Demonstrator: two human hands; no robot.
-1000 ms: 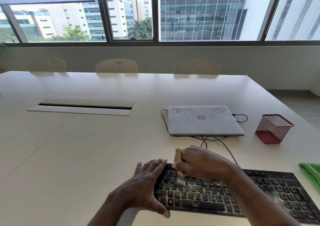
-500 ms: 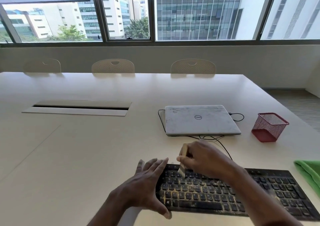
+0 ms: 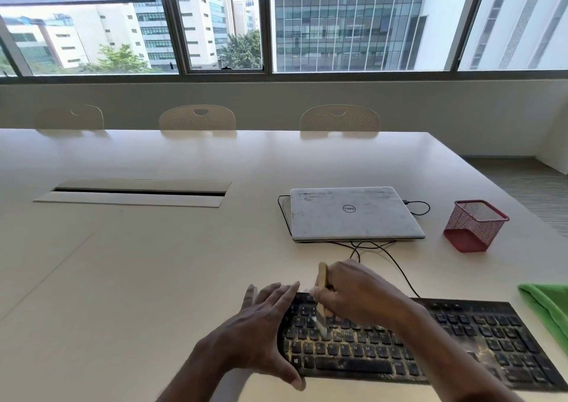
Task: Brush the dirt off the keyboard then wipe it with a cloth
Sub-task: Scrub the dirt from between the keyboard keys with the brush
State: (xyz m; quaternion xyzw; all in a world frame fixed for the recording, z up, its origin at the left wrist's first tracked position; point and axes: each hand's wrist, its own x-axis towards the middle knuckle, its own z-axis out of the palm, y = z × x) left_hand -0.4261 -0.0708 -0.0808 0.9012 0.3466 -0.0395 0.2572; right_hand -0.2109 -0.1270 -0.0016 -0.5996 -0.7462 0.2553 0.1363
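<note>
A black keyboard [image 3: 461, 346] lies at the table's near edge, yellowish dirt scattered between its keys. My right hand [image 3: 359, 294] grips a small wooden-handled brush [image 3: 322, 281], whose pale bristles touch the keys on the left part of the keyboard. My left hand [image 3: 261, 334] clasps the keyboard's left end, fingers stretched along the far edge and thumb on the near edge. A green cloth [image 3: 550, 309] lies at the right edge of the view, beside the keyboard.
A closed silver laptop [image 3: 353, 214] with black cables sits beyond the keyboard. A red mesh pen holder [image 3: 473, 226] stands to its right. A cable slot [image 3: 135, 192] is set into the table [image 3: 153, 278] at left. Chairs line the far side.
My right hand swept the brush up toward the keyboard's far edge, then back down onto the letter rows. My left hand stayed on the keyboard's left end.
</note>
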